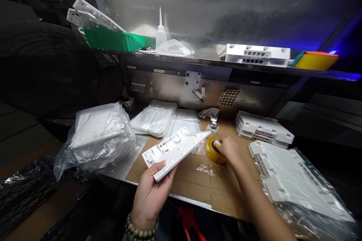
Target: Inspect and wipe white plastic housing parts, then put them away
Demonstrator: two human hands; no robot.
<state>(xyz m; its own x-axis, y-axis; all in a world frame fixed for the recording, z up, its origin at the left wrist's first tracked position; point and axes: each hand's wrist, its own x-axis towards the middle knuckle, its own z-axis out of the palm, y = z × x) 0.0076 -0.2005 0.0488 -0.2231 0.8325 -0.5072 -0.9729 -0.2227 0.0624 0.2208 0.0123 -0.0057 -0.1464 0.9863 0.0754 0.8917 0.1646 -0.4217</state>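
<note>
My left hand [152, 192], with a bead bracelet at its wrist, grips a white plastic housing panel [177, 148] by its near end. The panel is tilted above the cardboard, its slotted and ribbed side facing up. Over on the right, my right hand [228, 147] is at a roll of yellow tape [212, 151] lying on the cardboard. Its fingers are closed at the roll's core, by a small whitish piece [217, 143] that I cannot make out. Just behind the roll stands a small bottle with a metal pump top [213, 124].
Bagged white panels [97, 126] lie at left, clear plastic bags [157, 116] behind. More white housings [263, 130] and a bagged stack [296, 173] sit at right. The overhead shelf [206, 59] holds a green bin [113, 39], a squeeze bottle [161, 35] and housings. Cardboard [186, 184] covers the bench.
</note>
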